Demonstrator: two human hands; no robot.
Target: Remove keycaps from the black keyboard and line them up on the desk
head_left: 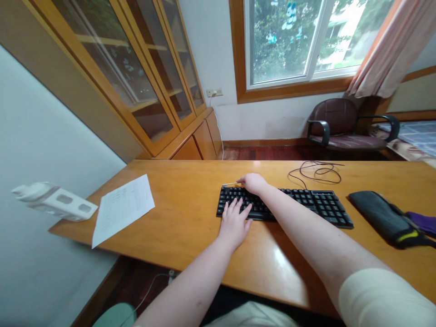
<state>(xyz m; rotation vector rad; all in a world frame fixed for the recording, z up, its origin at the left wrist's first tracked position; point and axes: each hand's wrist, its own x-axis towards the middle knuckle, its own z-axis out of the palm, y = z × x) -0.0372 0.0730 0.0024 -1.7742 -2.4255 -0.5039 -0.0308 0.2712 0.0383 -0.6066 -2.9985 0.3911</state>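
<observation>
Black rectangular plastic keyboard (264, 212) before me on long brown wooden desk (177, 218). To its left, flat white paper sheet (124, 204); to its right, dark elongated fabric pouch (379, 218); behind it, thin dark looped cable (316, 171).

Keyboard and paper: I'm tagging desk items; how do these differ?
The keyboard is black, the paper white. The keyboard has raised keys; the paper is thin. The left hand touches the keyboard; no hand touches the paper. Both lie on the desk.
</observation>
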